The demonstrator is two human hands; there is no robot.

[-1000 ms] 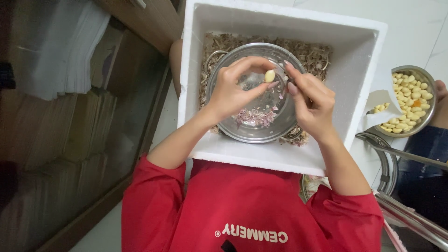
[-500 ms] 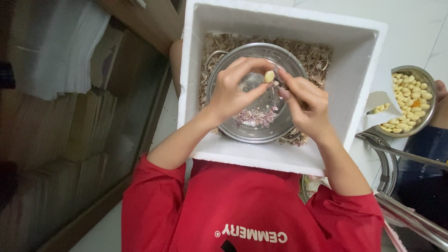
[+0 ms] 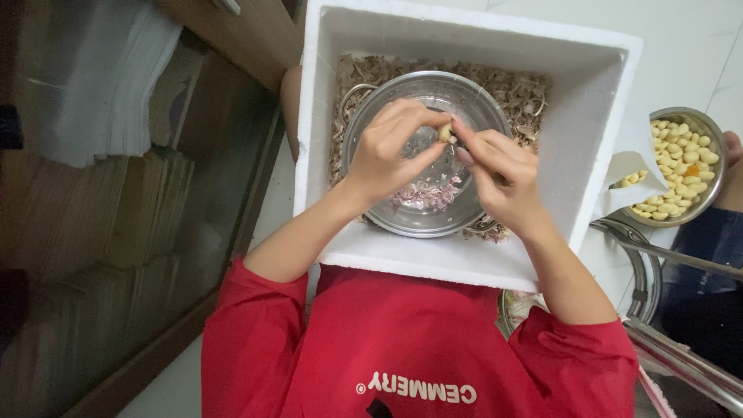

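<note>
Both hands, left hand (image 3: 391, 155) and right hand (image 3: 499, 174), pinch one garlic clove (image 3: 445, 134) above the steel bowl (image 3: 410, 220) in a white foam box (image 3: 464, 35).

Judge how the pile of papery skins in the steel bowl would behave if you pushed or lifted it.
The skins look thin and flaky, so they are probably very light and would scatter rather than slide as one. Their curled, ragged edges suggest they crumple or tear easily. Loose in the smooth steel bowl, they would likely drift with a slight nudge.
</note>
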